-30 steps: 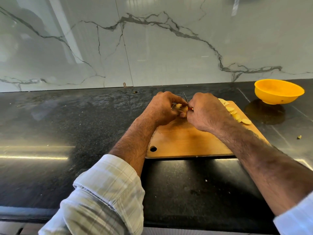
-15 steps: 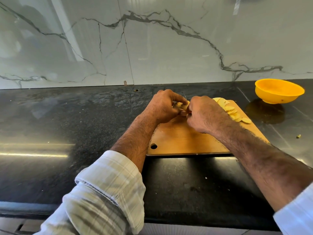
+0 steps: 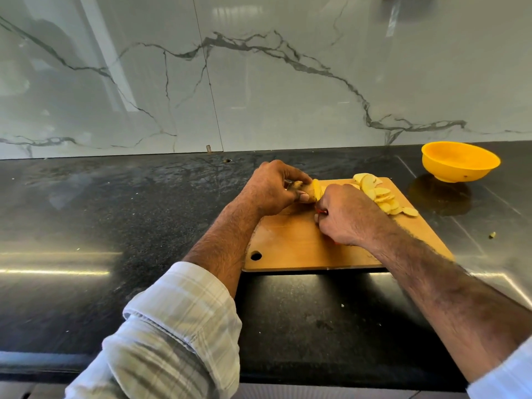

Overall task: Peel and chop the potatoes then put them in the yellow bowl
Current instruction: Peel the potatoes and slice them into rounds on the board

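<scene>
Chopping step in hand: left hand (image 3: pixel 272 187) pinches the potato (image 3: pixel 312 192) on the cutting board (image 3: pixel 288 243); right hand (image 3: pixel 344 216) is closed around a red-handled knife (blade hidden). Slices (image 3: pixel 380 195) lie right; yellow bowl (image 3: pixel 460 162) stands far right, seemingly empty. Next: another cut, fingers clear.

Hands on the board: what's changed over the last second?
The right hand has drawn back toward the person, exposing the cut face of the potato. The left hand still grips it. Slices, cutting board and yellow bowl stayed put.
</scene>
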